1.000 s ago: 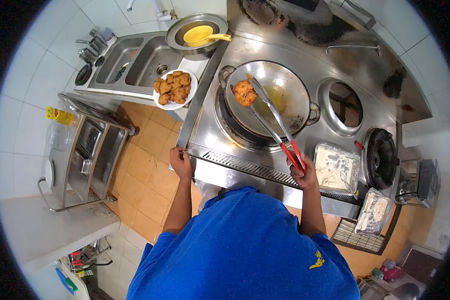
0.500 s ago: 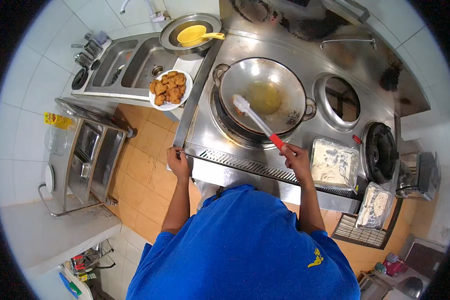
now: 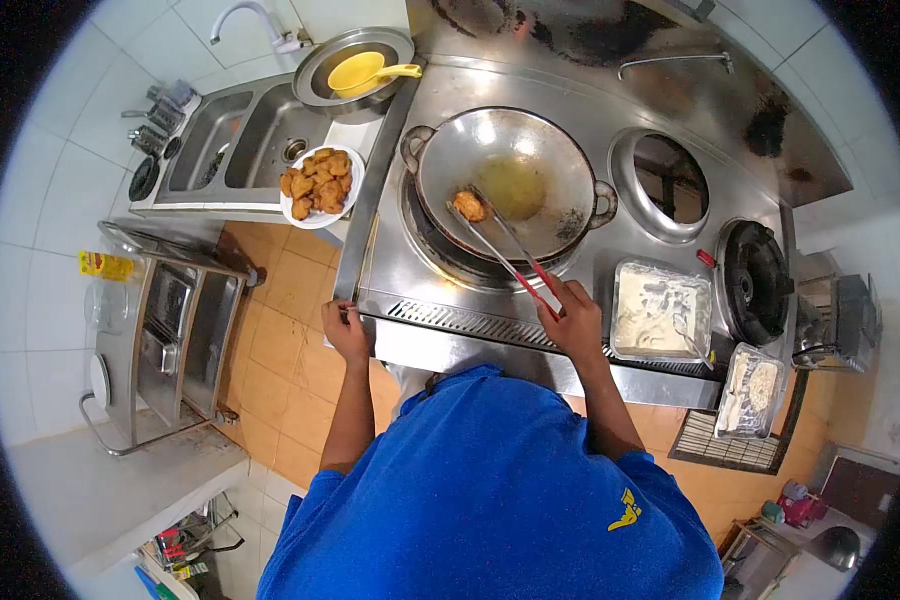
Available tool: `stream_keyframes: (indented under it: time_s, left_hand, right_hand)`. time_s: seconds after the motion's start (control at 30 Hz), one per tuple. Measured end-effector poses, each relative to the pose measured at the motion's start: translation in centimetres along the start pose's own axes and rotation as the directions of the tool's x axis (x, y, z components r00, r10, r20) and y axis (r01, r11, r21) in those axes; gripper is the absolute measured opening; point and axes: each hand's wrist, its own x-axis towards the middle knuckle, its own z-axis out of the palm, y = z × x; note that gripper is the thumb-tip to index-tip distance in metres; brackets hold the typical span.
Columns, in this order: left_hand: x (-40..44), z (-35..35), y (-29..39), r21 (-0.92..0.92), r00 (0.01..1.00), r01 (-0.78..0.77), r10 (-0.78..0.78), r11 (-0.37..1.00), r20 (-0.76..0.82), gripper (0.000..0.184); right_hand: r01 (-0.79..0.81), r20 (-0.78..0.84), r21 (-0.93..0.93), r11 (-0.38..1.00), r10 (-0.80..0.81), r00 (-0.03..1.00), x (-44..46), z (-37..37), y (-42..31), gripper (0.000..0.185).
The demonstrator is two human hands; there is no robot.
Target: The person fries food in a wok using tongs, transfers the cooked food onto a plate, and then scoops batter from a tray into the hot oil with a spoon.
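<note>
My right hand (image 3: 573,318) is closed round the red handles of metal tongs (image 3: 510,262). Between the tong tips is a browned fried piece (image 3: 469,206), low at the left inside of the wok (image 3: 560,165). Some yellowish oil (image 3: 513,187) lies in the wok's bottom. At the counter's front left corner, my left hand (image 3: 346,330) rests with its fingers curled at the metal edge. A white plate (image 3: 351,203) heaped with several fried pieces (image 3: 317,183) stands left of the wok, beside the sink.
Right of the wok are a tray of pale batter (image 3: 660,312), a round burner opening (image 3: 660,186) and a black burner (image 3: 755,283). A smaller floured tray (image 3: 750,392) sits at the far right. Behind the plate, a yellow ladle (image 3: 358,74) lies in a metal basin (image 3: 315,75).
The tongs and the fried piece have gone down from above the wok into its left side. My right hand has moved left. The whole view has shifted slightly.
</note>
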Motion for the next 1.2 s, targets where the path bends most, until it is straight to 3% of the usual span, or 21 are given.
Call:
stream_keyframes:
  time_s: [0.43,0.53,0.63,0.8,0.9,1.2]
  left_hand:
    - [0.1,-0.2,0.5,0.005,1.000,0.011,-0.011,1.000,0.003,0.007]
    - [-0.1,0.0,0.1,-0.010,1.000,0.027,-0.027,1.000,-0.008,0.007]
    - [-0.1,0.1,-0.4,-0.009,1.000,0.007,-0.007,1.000,-0.012,0.007]
    - [-0.1,0.0,-0.2,-0.019,1.000,0.011,-0.011,1.000,-0.005,0.007]
    - [-0.1,0.1,-0.2,-0.019,0.999,0.041,-0.041,0.999,0.002,0.007]
    - [-0.1,0.3,-0.9,-0.030,1.000,0.023,-0.023,0.999,-0.008,0.007]
  right_hand:
    - [-0.085,0.008,0.114,0.990,0.085,0.996,1.9,-1.2,0.6,0.033]
    - [-0.473,0.198,0.275,0.837,0.432,0.880,1.8,-2.1,0.4,0.036]
    - [-0.584,0.292,0.338,0.738,0.507,0.811,2.2,-2.2,1.7,0.044]
    - [-0.588,0.294,0.593,0.551,0.532,0.794,2.8,-1.9,2.5,0.049]
    - [-0.615,0.366,0.562,0.553,0.500,0.785,3.3,-1.8,3.5,0.048]
    - [-0.597,0.348,0.500,0.627,0.487,0.801,4.5,-1.0,4.2,0.046]
